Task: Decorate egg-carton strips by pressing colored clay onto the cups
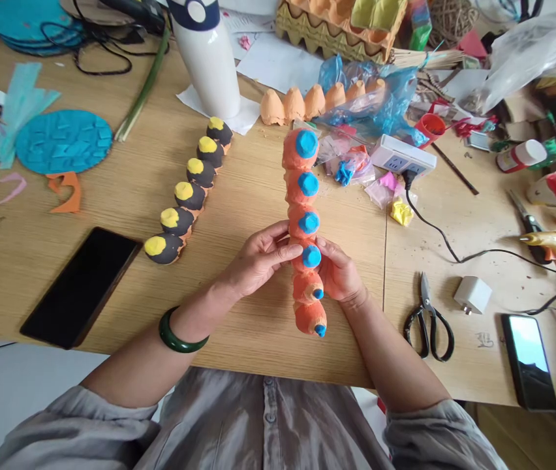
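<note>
The left hand [261, 258] and right hand [340, 271], fingers partly curled, pinch opposite sides of an orange egg-carton strip [295, 222] dotted with blue clay [309, 222], held over the wooden table [253, 183]. A black-and-yellow egg-carton strip [200, 173] lies to its left, black-handled scissors [426, 304] to its right.

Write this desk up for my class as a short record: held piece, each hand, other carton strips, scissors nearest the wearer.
Held piece: orange strip, six bumps, each with blue on it
Left hand: grips its left side
Right hand: grips its right side
Black strip: yellow-tipped, lying to the left
Plain strip: farther back, partly covered by blue bag
Scissors: right of both hands, blades pointing away
</note>
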Available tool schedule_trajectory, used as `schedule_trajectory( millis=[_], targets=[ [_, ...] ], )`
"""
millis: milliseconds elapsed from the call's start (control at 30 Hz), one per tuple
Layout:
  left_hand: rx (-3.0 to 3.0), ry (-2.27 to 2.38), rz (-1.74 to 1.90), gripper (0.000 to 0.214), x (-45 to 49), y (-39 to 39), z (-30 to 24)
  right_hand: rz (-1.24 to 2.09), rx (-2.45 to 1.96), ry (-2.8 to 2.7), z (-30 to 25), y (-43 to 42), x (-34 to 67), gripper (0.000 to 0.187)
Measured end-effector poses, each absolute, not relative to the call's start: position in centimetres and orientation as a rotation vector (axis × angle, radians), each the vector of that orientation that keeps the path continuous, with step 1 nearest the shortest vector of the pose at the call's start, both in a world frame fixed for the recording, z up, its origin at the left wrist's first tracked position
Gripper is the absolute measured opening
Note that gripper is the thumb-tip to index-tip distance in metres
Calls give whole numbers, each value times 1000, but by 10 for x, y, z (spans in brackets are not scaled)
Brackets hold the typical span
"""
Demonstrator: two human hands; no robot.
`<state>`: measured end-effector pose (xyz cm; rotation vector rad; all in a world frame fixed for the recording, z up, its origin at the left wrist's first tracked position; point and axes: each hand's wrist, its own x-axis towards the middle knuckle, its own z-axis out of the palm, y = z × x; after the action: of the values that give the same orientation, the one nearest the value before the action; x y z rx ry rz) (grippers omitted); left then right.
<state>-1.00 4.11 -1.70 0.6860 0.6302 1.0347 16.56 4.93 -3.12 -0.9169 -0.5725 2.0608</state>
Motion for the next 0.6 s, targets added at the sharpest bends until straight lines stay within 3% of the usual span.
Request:
schedule_trajectory(
  millis=[600],
  targets=[
    [809, 669, 1083, 42, -11, 42, -21, 2105, -825, -523, -36, 51, 166, 33]
  ],
)
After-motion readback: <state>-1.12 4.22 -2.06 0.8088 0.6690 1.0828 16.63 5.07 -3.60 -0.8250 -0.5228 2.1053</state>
